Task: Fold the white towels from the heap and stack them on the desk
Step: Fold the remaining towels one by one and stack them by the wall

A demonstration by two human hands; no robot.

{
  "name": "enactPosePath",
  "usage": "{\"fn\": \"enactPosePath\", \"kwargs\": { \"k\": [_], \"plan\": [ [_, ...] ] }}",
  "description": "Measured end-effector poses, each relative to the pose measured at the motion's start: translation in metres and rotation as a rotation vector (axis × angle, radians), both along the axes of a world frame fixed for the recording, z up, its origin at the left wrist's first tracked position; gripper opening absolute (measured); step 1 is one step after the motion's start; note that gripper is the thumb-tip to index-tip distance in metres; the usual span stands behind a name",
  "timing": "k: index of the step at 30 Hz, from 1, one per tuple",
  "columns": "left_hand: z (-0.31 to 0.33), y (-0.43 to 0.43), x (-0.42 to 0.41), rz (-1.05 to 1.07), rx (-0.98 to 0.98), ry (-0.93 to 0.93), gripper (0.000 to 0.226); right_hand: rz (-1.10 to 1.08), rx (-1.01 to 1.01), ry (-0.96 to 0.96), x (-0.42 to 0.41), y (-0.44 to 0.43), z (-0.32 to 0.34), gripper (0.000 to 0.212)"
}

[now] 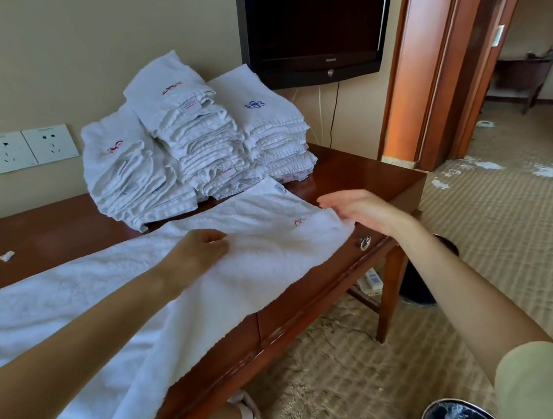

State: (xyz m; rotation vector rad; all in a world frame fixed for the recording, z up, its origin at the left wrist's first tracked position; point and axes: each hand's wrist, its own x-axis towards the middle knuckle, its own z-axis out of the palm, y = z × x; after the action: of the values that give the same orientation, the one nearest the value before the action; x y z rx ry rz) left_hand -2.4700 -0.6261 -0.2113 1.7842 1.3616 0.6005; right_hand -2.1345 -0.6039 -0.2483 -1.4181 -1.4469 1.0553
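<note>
Brown tabletop (pixel 349 171) holds folded stacks (pixel 200 142) at the back and one white towel (pixel 106 295) spread in front. Left grip (pixel 197 248) rests on it; I cannot tell if it pinches. Right grip (pixel 360 209), flat and open, touches its end.

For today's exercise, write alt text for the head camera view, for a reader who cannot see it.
A person's left hand rests on a white towel spread across a wooden desk, while the open right hand is at its right end. Behind it stand stacks of folded towels, below a wall-mounted television.
</note>
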Motion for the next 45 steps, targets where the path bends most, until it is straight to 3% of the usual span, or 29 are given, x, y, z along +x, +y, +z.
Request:
{"fn": "enactPosePath", "kwargs": {
  "k": [2,6,10,12,13,15,16,20,23,27,31,35,37,40,42,45],
  "plan": [
    [-0.007,0.006,-0.002,0.010,-0.028,0.008,0.022,0.039,-0.023,-0.126,0.002,0.001,-0.004,0.057],
    [-0.025,0.010,-0.003,0.049,-0.058,0.018,0.024,0.077,0.038,-0.237,0.004,0.003,-0.005,0.036],
    [-0.042,0.004,-0.003,0.066,0.059,0.040,0.025,0.069,0.081,-0.328,-0.001,0.009,-0.015,0.032],
    [-0.045,0.001,-0.006,0.074,0.072,-0.009,0.022,0.035,0.073,-0.302,0.000,0.012,-0.020,0.018],
    [-0.045,0.000,-0.007,0.073,0.070,-0.031,0.021,0.010,0.078,-0.256,0.000,0.012,-0.020,0.027],
    [-0.045,-0.002,-0.008,0.070,0.077,-0.059,0.020,-0.065,0.097,-0.158,0.002,0.015,-0.023,0.066],
    [-0.047,-0.003,-0.008,0.067,0.096,-0.060,0.020,-0.095,0.115,-0.124,-0.001,0.015,-0.021,0.072],
    [-0.051,-0.004,-0.008,0.042,0.179,-0.022,0.020,-0.206,0.191,-0.086,-0.012,0.020,-0.015,0.043],
    [-0.047,0.004,-0.007,0.044,0.181,-0.041,0.016,-0.278,0.255,-0.117,-0.019,0.032,-0.015,0.050],
    [-0.035,0.028,-0.006,0.050,0.259,0.078,0.009,-0.362,0.241,-0.267,-0.018,0.048,-0.023,0.051],
    [-0.042,0.033,-0.006,0.058,0.284,0.208,0.004,-0.503,0.136,-0.551,-0.023,0.048,-0.033,0.018],
    [-0.053,0.029,-0.009,0.082,0.302,0.193,0.007,-0.586,0.114,-0.737,-0.033,0.047,-0.032,0.024],
    [-0.050,0.030,-0.014,0.070,0.285,0.217,0.011,-0.570,0.110,-0.914,-0.037,0.046,-0.029,0.035],
    [-0.044,0.034,-0.026,0.026,0.180,0.242,0.018,-0.491,0.199,-1.121,-0.053,0.042,-0.024,0.034],
    [-0.040,0.033,-0.037,0.013,0.092,0.187,0.023,-0.336,0.251,-1.044,-0.077,0.037,-0.021,0.031],
    [-0.037,0.023,-0.052,0.001,0.050,0.136,0.026,0.021,0.216,-0.676,-0.129,0.017,-0.016,0.032]
  ]
}}
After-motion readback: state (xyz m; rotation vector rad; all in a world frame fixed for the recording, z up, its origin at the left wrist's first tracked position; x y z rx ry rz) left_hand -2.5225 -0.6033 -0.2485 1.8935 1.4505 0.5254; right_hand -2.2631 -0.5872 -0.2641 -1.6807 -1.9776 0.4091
